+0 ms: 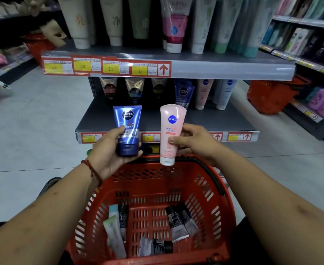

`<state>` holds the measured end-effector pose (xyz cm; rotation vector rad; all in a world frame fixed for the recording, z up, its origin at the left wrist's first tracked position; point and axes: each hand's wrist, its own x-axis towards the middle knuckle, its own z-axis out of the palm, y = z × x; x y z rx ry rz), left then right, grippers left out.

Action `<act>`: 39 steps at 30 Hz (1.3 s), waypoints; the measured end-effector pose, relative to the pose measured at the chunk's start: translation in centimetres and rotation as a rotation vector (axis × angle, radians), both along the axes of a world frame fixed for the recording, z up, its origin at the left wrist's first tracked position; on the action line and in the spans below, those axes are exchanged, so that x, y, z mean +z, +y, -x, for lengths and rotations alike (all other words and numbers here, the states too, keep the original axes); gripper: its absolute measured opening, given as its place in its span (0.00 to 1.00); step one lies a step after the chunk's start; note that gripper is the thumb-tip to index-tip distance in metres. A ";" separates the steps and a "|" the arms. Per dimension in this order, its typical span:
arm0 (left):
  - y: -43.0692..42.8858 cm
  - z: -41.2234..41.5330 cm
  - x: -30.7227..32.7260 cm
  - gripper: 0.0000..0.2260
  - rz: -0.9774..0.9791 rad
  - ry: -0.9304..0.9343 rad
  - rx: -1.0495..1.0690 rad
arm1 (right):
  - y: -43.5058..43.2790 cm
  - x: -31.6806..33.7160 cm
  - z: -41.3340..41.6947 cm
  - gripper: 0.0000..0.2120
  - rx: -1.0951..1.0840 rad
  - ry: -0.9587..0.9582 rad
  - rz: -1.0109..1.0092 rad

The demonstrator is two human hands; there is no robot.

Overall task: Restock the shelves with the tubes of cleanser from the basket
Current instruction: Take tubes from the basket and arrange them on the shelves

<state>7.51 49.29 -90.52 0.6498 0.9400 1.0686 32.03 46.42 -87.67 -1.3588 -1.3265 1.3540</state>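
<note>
A red basket [201, 188] sits nearest, between the person's two forearms. A few tubes lie flat on its floor: a pale green tube [114, 234] along the left wall, a pair of dark tubes [178, 220] to the right, and a black-capped tube [157, 246] at the near edge.

Above the far rim of the basket, both grips are raised. The left grip [109, 150], with a red cord bracelet [92, 170] at its wrist, is curled around the lower end of a blue cleanser tube [127, 129]. That tube is held upright, cap down, with the thumb across its front. The right grip [197, 142] pinches a pink cleanser tube [171, 132] at its middle, thumb in front and fingers behind. This tube also hangs cap down and tilts slightly. The two held tubes are side by side and apart, in front of the edge of the lower shelf [99, 119].

At the back of that grey shelf stands a row of tubes: gold-and-black tubes [135, 89] to the left, then matching blue tubes [183, 93], pink ones [203, 92] and white ones [225, 93].

The upper shelf [233, 67] carries yellow price labels [111, 68] on its front strip and a line of tall tubes, among them a pink-and-white tube [174, 25].

Further right, a second red basket [270, 96] stands on the tiled floor [33, 121] beside another rack.
</note>
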 end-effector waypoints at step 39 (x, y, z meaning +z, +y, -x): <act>4.1 -7.0 1.0 0.12 -0.199 0.323 -0.014 | 3.4 -0.8 -5.0 0.15 -0.069 0.013 -0.013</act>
